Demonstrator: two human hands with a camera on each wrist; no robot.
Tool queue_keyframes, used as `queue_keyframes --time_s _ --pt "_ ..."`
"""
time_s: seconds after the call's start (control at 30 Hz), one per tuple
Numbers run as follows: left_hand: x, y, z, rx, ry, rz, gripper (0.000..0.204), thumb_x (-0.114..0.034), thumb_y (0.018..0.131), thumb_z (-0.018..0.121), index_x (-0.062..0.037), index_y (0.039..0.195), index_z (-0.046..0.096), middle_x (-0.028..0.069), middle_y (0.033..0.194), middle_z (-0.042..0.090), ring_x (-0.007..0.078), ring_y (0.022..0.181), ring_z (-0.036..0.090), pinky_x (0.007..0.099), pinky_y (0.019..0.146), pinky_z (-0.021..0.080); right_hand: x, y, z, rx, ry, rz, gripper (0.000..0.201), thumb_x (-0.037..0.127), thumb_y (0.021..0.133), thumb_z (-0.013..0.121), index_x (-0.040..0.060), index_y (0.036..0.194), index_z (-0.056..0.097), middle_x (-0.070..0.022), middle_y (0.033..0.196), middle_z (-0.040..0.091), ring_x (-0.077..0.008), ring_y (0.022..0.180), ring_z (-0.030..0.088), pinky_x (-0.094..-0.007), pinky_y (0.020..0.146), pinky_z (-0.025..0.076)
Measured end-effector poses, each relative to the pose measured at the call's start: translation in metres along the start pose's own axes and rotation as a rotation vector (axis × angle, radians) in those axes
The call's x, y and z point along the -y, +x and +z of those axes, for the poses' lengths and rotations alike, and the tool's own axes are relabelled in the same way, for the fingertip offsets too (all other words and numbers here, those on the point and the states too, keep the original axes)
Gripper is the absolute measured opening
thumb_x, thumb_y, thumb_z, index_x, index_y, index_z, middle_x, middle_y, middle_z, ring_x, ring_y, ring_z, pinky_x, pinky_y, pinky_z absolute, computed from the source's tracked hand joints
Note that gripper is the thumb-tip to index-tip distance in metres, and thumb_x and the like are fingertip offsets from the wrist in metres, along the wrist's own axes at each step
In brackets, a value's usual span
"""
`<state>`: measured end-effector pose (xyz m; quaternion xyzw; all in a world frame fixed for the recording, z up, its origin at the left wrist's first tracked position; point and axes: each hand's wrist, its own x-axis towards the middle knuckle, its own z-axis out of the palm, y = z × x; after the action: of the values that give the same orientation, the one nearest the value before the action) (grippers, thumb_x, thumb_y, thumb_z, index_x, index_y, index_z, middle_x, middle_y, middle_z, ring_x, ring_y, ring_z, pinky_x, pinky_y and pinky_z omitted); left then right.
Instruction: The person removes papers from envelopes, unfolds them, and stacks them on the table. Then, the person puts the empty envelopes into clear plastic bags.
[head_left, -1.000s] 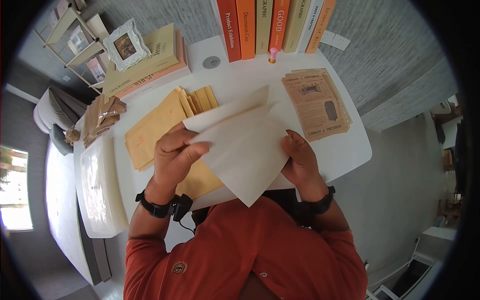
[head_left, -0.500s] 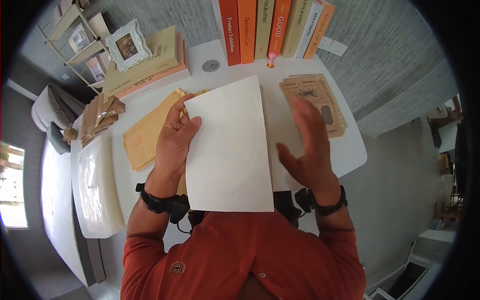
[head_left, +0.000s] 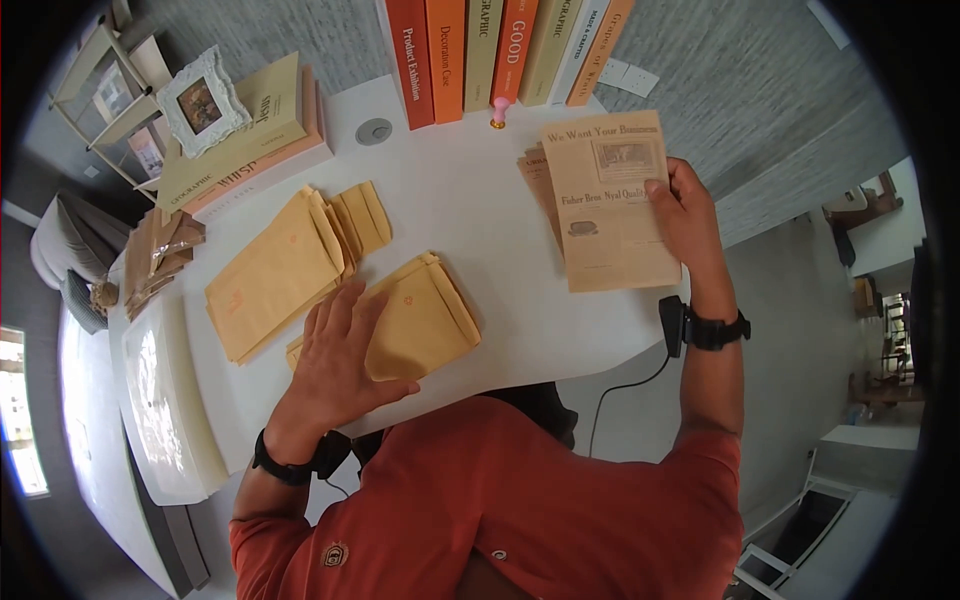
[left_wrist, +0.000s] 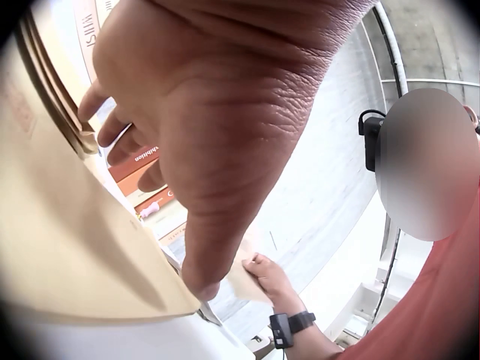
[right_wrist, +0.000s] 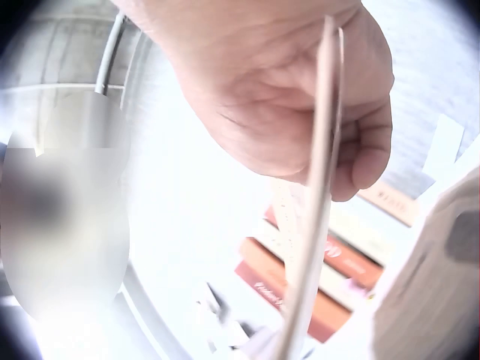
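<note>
In the head view a brown printed sheet (head_left: 612, 245) is pinched at its right edge by my right hand (head_left: 692, 230), thumb on top. Under its left side, part of the printed stack (head_left: 537, 180) shows. The right wrist view has the held sheet (right_wrist: 319, 172) edge-on against my right hand (right_wrist: 277, 97). My left hand (head_left: 335, 365), fingers spread, is over the left part of the yellow envelopes (head_left: 425, 325) at the table's front; contact is unclear. In the left wrist view my left hand (left_wrist: 217, 127) is beside a large yellow envelope (left_wrist: 67, 225).
More yellow envelopes (head_left: 275, 275) lie left of centre. Clear plastic sleeves (head_left: 165, 410) and brown packets (head_left: 155, 250) are at the left. Stacked books with a white frame (head_left: 203, 103), upright books (head_left: 447, 60) and a pink-handled stamp (head_left: 500, 110) stand along the back.
The white sheet held in my left hand is out of sight. My left hand has moved down to the envelopes; my right hand has moved right and now holds the printed sheet.
</note>
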<state>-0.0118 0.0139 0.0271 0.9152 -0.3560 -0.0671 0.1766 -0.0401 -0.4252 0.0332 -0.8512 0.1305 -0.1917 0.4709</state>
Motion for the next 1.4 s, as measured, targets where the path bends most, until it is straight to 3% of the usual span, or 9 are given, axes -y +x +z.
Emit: queue_keyframes --time_s 0.17,0.27,0.37,0.47,0.5,0.6,0.93,1.03,1.4 --pt "-0.004 0.005 0.009 0.08 -0.013 -0.088 0.11 -0.04 0.059 0.092 -0.0091 0.15 0.04 0.0216 0.148 0.042 0.0419 0.137 0.041 0.0497 0.116 0.033 -0.055 0.031 0.001 0.114 -0.136 0.134 0.041 0.011 0.099 0.06 -0.002 0.137 0.052 -0.0128 0.101 0.071 -0.0172 0.091 0.066 -0.0319 0.084 0.052" --pt "-0.003 0.008 0.012 0.076 -0.015 -0.079 0.112 -0.038 0.058 0.093 -0.0093 0.152 0.038 0.022 0.149 0.041 0.0426 0.138 0.04 0.05 0.116 0.034 -0.054 0.028 0.009 0.017 -0.402 0.12 0.047 0.01 0.097 0.061 -0.0009 0.141 0.048 -0.0149 0.107 0.069 -0.0226 0.089 0.067 -0.0342 0.084 0.054" --pt "-0.002 0.006 0.012 0.054 0.012 -0.072 0.111 -0.041 0.06 0.091 -0.0098 0.152 0.038 0.0232 0.147 0.042 0.0424 0.136 0.041 0.05 0.115 0.033 -0.033 0.006 0.018 -0.209 -0.483 -0.189 0.041 0.011 0.094 0.065 0.0013 0.133 0.056 -0.0141 0.114 0.066 -0.0252 0.093 0.067 -0.0355 0.084 0.055" --pt "-0.005 0.006 0.011 0.054 0.002 -0.038 0.11 -0.041 0.06 0.091 -0.0088 0.151 0.038 0.023 0.145 0.043 0.0424 0.135 0.042 0.0506 0.115 0.033 0.014 -0.035 0.047 0.032 -0.192 -0.32 0.031 0.012 0.091 0.07 0.0024 0.119 0.064 -0.0121 0.12 0.062 -0.0245 0.1 0.065 -0.0354 0.084 0.054" --pt "-0.006 0.006 0.012 0.059 -0.002 -0.034 0.11 -0.041 0.06 0.091 -0.0082 0.151 0.038 0.0229 0.144 0.043 0.0424 0.134 0.043 0.0509 0.114 0.033 0.032 -0.055 0.063 0.141 -0.017 -0.171 0.022 0.013 0.088 0.073 0.0028 0.107 0.066 -0.012 0.12 0.062 -0.0265 0.106 0.063 -0.0372 0.086 0.053" --pt "-0.004 0.004 0.019 0.015 0.024 0.006 0.111 -0.034 0.056 0.093 -0.0063 0.149 0.039 0.0208 0.142 0.045 0.0417 0.13 0.046 0.0505 0.111 0.038 0.046 -0.085 0.103 0.311 -0.034 -0.468 0.017 0.012 0.087 0.074 0.0058 0.102 0.067 -0.0123 0.118 0.059 -0.0304 0.102 0.063 -0.039 0.085 0.053" --pt "-0.003 -0.009 0.015 -0.228 -0.042 0.166 0.106 -0.021 0.055 0.091 -0.0065 0.148 0.041 0.0228 0.135 0.047 0.0418 0.121 0.05 0.0519 0.101 0.04 0.055 -0.108 0.149 0.343 0.277 -0.428 0.017 0.011 0.09 0.073 0.0034 0.104 0.07 -0.0127 0.118 0.059 -0.0265 0.096 0.066 -0.0355 0.08 0.056" --pt "-0.005 -0.011 0.014 -0.33 -0.014 0.218 0.104 -0.018 0.057 0.089 -0.008 0.149 0.04 0.0223 0.133 0.048 0.04 0.115 0.052 0.0504 0.095 0.042 0.066 -0.114 0.148 0.387 0.327 -0.248 0.016 0.007 0.089 0.073 0.0022 0.104 0.071 -0.0119 0.119 0.059 -0.0206 0.093 0.064 -0.0338 0.082 0.054" --pt "-0.01 -0.001 0.01 -0.324 0.079 0.309 0.1 -0.02 0.059 0.089 -0.0085 0.147 0.043 0.0216 0.132 0.049 0.0394 0.115 0.052 0.0502 0.096 0.042 0.07 -0.107 0.155 0.403 0.148 -0.226 0.012 0.004 0.086 0.071 0.0003 0.098 0.068 -0.007 0.105 0.065 -0.0182 0.085 0.065 -0.0325 0.073 0.053"
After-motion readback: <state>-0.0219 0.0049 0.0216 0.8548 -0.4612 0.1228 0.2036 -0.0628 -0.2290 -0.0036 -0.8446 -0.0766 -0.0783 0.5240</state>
